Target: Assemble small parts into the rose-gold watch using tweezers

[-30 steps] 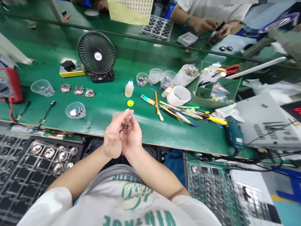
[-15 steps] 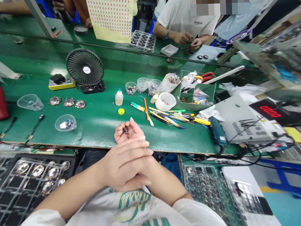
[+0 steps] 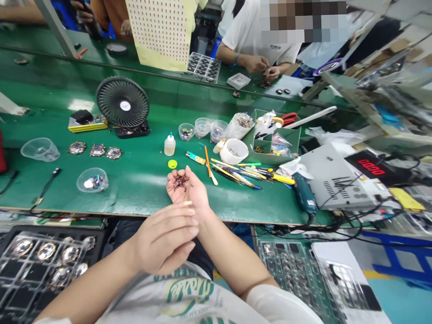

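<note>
My right hand (image 3: 194, 193) is cupped palm up over the front of the green bench. In its palm lie several tiny dark reddish, shiny pieces (image 3: 180, 182), too small to name. My left hand (image 3: 165, 237) is held lower and nearer my body, beside the right wrist, with its fingers stretched out and nothing visible in it; its palm side is hidden. Just beyond the right fingers sits a small yellow-green cap (image 3: 172, 164), and behind it stands a small bottle with a blue tip (image 3: 169, 145). Brushes and thin tools (image 3: 237, 173) lie to the right.
A black fan (image 3: 123, 103), three watch cases (image 3: 97, 150) and clear cups (image 3: 92, 180) stand on the left. A white tub (image 3: 234, 151), a tool box (image 3: 275, 145) and a grey device (image 3: 330, 181) are on the right. Trays of watch parts (image 3: 35, 272) flank me. A co-worker (image 3: 258, 47) sits opposite.
My left hand has moved left, off the right wrist and forearm it overlapped. The right hand's cup has spread wider, showing more dark pieces. The view has shifted slightly.
</note>
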`<state>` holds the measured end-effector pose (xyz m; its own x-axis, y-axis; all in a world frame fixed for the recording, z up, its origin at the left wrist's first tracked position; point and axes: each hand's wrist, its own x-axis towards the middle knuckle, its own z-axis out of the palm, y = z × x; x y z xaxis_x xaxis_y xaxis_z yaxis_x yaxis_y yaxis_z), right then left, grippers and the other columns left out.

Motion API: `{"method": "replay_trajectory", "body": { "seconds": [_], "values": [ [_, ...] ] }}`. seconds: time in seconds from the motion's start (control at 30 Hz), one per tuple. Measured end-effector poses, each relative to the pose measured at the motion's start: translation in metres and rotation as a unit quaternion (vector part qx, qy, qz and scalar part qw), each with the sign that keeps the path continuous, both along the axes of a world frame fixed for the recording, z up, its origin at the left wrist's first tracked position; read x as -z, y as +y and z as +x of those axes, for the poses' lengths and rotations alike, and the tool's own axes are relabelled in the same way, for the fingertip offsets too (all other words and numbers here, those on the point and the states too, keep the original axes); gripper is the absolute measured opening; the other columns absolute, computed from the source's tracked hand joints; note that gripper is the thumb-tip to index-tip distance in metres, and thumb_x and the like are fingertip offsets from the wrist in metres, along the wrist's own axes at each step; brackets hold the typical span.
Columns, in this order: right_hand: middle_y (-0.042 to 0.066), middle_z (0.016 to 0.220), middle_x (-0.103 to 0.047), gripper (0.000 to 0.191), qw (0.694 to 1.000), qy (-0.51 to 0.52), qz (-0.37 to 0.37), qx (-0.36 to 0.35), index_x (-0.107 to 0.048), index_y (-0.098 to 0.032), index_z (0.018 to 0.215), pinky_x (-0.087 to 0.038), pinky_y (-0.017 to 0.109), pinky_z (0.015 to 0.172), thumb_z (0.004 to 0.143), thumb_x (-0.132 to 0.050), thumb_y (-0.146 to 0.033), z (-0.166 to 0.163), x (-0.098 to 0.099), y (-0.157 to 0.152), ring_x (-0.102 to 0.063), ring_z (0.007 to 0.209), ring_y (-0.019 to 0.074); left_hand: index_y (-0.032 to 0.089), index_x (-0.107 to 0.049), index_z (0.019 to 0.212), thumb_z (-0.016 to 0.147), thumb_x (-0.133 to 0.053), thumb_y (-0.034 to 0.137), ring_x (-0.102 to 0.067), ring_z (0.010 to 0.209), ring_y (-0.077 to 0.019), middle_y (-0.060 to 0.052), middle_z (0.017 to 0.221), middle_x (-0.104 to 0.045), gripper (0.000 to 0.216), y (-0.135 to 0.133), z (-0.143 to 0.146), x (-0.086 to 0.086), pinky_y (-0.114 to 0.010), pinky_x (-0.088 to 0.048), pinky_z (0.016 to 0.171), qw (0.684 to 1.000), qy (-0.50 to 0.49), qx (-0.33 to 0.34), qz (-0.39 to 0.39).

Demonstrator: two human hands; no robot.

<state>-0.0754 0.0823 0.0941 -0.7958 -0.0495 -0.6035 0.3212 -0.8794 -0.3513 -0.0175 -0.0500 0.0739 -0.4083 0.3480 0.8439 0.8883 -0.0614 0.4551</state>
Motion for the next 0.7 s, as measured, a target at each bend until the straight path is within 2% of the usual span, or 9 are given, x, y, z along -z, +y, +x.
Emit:
{"method": "replay_trajectory", "body": {
  "seconds": [0.13, 0.27, 0.43, 0.5, 0.57, 0.7],
  "values": [
    [0.002, 0.070, -0.071, 0.042, 1.000, -0.004, 0.018, -0.006, -0.066, -0.017, 0.071, -0.061, 0.021, 0.065, 0.111, -0.060, -0.029, -0.001, 0.004, 0.005, -0.070, 0.067, 0.0118, 0.022, -0.062, 0.150, 0.087, -0.074, 0.009, -0.078, 0.121, -0.0284, -0.013, 0.114, -0.083, 0.065, -0.017, -0.001, 0.015, -0.051, -0.063, 0.115, 0.999, -0.013, -0.046, -0.014],
    [0.001, 0.076, -0.073, 0.034, 0.999, 0.033, 0.025, -0.010, -0.067, -0.017, 0.074, -0.061, 0.020, 0.068, 0.105, -0.071, -0.029, -0.001, 0.006, 0.011, -0.071, 0.070, 0.0106, 0.026, -0.064, 0.147, 0.088, -0.073, 0.007, -0.080, 0.116, -0.0276, -0.011, 0.117, -0.083, 0.063, -0.040, -0.010, 0.035, -0.051, -0.065, 0.112, 0.993, -0.032, -0.102, -0.044],
    [0.002, 0.067, -0.069, 0.038, 0.998, 0.015, 0.039, -0.046, -0.066, -0.016, 0.071, -0.057, 0.018, 0.056, 0.107, -0.068, -0.031, -0.001, 0.007, 0.022, -0.068, 0.060, 0.0108, 0.023, -0.070, 0.137, 0.094, -0.073, 0.017, -0.081, 0.110, -0.0278, -0.012, 0.118, -0.082, 0.044, -0.066, -0.029, 0.060, -0.041, -0.068, 0.100, 0.970, -0.051, -0.211, -0.107],
    [0.001, 0.068, -0.069, 0.037, 0.998, 0.026, 0.051, -0.039, -0.066, -0.016, 0.071, -0.055, 0.016, 0.055, 0.103, -0.074, -0.034, -0.004, 0.008, 0.026, -0.067, 0.059, 0.0097, 0.024, -0.073, 0.131, 0.095, -0.073, 0.022, -0.081, 0.101, -0.0274, -0.011, 0.114, -0.083, 0.036, -0.068, -0.036, 0.070, -0.039, -0.068, 0.093, 0.959, -0.078, -0.245, -0.118],
    [0.001, 0.067, -0.069, 0.038, 0.997, 0.025, 0.069, -0.038, -0.066, -0.016, 0.070, -0.057, 0.017, 0.057, 0.102, -0.076, -0.034, -0.009, 0.011, 0.029, -0.068, 0.060, 0.0098, 0.025, -0.077, 0.124, 0.093, -0.075, 0.023, -0.081, 0.093, -0.0267, -0.010, 0.108, -0.084, 0.031, -0.066, -0.039, 0.079, -0.038, -0.067, 0.090, 0.958, -0.095, -0.248, -0.109],
    [0.004, 0.066, -0.071, 0.038, 0.992, -0.009, 0.079, -0.096, -0.067, -0.016, 0.071, -0.063, 0.022, 0.063, 0.107, -0.067, -0.030, -0.021, 0.007, 0.031, -0.070, 0.060, 0.0127, 0.026, -0.082, 0.109, 0.088, -0.078, 0.023, -0.081, 0.091, -0.0271, -0.010, 0.097, -0.084, 0.021, -0.056, -0.038, 0.087, -0.041, -0.067, 0.094, 0.957, -0.123, -0.242, -0.101]
  ]
}}
